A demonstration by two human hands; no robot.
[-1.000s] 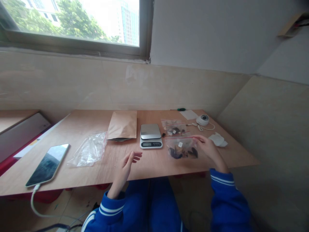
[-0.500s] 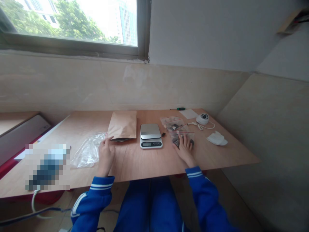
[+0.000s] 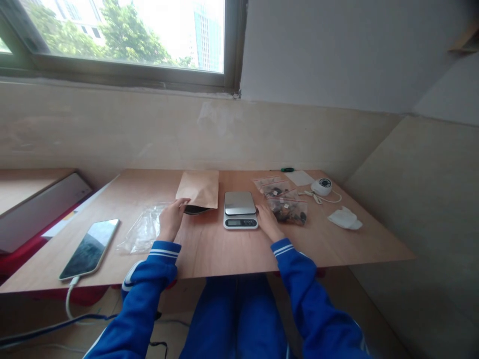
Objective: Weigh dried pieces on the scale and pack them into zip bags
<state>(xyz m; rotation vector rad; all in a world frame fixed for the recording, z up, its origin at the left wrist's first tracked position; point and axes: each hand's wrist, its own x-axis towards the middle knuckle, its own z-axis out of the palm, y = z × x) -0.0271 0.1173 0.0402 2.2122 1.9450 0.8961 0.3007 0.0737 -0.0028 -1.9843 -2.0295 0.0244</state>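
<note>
A brown paper bag [image 3: 200, 188] lies on the table with its dark mouth towards me, a little open. My left hand [image 3: 172, 217] pinches the near left corner of that mouth between thumb and fingers. Right of the bag stands a white kitchen scale [image 3: 240, 209] with a bare steel plate. Close against the scale's right side, my right hand [image 3: 267, 219] reaches down with fingers drawn together. It covers the spot of a small dark piece, so what the fingertips hold is hidden. Just beyond it are zip bags [image 3: 287, 209] with small dark parts inside.
A clear plastic bag [image 3: 144, 229] lies crumpled left of my left hand, and a phone [image 3: 90, 249] on a cable lies farther left. Towards the right are a white dome camera [image 3: 322, 186], white crumpled tissue [image 3: 345, 218], paper [image 3: 299, 178] and a green-handled screwdriver [image 3: 288, 170].
My right hand has come off the zip bags and moved left to the scale's side, over the small dark piece. My left hand has lifted the paper bag's mouth slightly. The view has shifted slightly.
</note>
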